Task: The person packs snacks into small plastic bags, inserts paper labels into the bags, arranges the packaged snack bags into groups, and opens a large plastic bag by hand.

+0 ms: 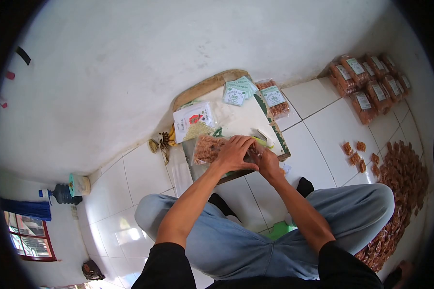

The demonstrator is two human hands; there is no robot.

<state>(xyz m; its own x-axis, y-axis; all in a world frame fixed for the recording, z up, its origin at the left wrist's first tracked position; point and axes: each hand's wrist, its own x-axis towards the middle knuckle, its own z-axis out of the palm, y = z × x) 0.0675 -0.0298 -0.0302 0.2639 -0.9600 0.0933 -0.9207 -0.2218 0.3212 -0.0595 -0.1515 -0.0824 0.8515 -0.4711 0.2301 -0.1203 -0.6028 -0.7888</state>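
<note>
A clear plastic bag of brown snacks [207,148] lies at the near edge of a low board-topped table [243,120]. Wrapped over the right end of this bag is my left hand [235,153], its fingers curled. My right hand [269,164] meets it there, fingers closed on the bag's end; the exact grip is partly hidden. Just beyond the hands lies a yellow-green tool [262,139], possibly a cutter. Behind the bag sits a white printed packet [194,120], and printed labels [235,95] are stacked at the table's far side.
A filled, labelled bag [274,101] leans by the table's right side. More packed bags [366,79] are piled in the corner. A heap of small brown packets [400,178] spreads on the floor at right. Bananas [171,136] lie left of the table.
</note>
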